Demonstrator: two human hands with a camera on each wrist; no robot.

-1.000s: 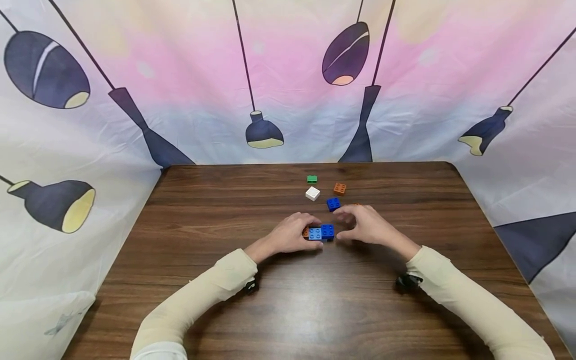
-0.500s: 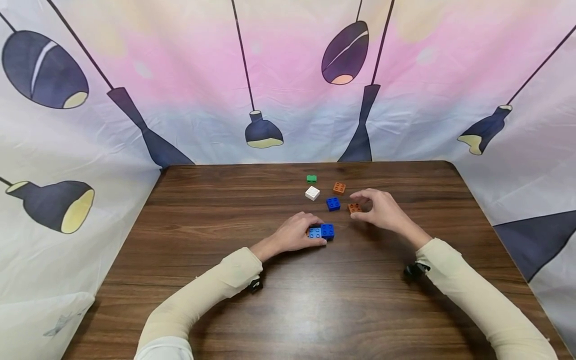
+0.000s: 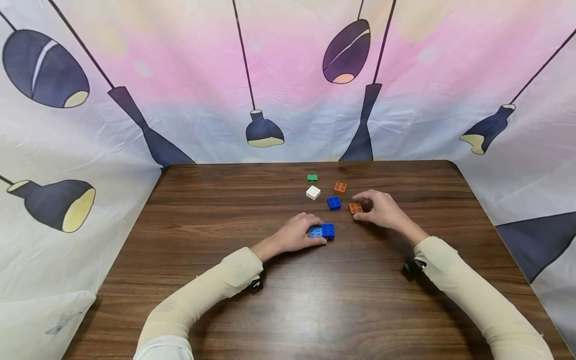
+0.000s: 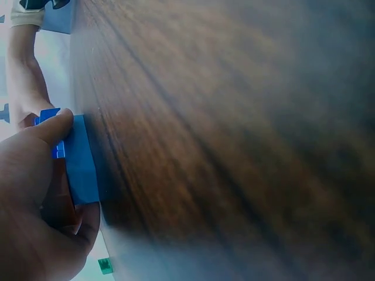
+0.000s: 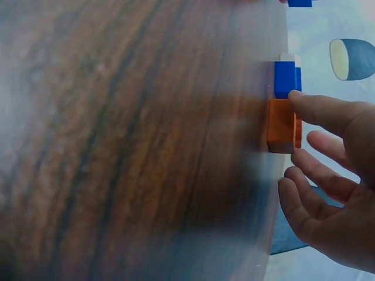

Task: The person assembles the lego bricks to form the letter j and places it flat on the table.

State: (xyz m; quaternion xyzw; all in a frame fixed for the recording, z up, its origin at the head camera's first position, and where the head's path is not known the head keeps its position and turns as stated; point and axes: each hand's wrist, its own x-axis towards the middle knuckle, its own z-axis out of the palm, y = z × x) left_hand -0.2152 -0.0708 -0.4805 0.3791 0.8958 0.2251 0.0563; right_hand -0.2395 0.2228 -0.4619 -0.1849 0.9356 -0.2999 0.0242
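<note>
My left hand (image 3: 297, 232) grips a joined set of toy building bricks on the table. A light blue brick (image 3: 315, 233) and a dark blue brick (image 3: 328, 230) show in it, with an orange brick (image 4: 58, 199) partly hidden by the hand. In the left wrist view, thumb and fingers lie on opposite sides of the light blue brick (image 4: 82, 161). My right hand (image 3: 380, 210) is beside a loose orange brick (image 3: 355, 208), fingers parted around it. In the right wrist view, the thumb tip is at one edge of that orange brick (image 5: 282, 126); firm contact cannot be told.
Beyond the hands lie a loose dark blue brick (image 3: 334, 203), a white brick (image 3: 313, 192), another orange brick (image 3: 340, 187) and a green brick (image 3: 312, 178). They stand on a dark wooden table (image 3: 225, 200) whose far edge meets a printed curtain (image 3: 202, 100).
My right hand has moved away from the joined bricks, to the right and farther back, to the loose orange brick. The left hand keeps its hold on the joined bricks.
</note>
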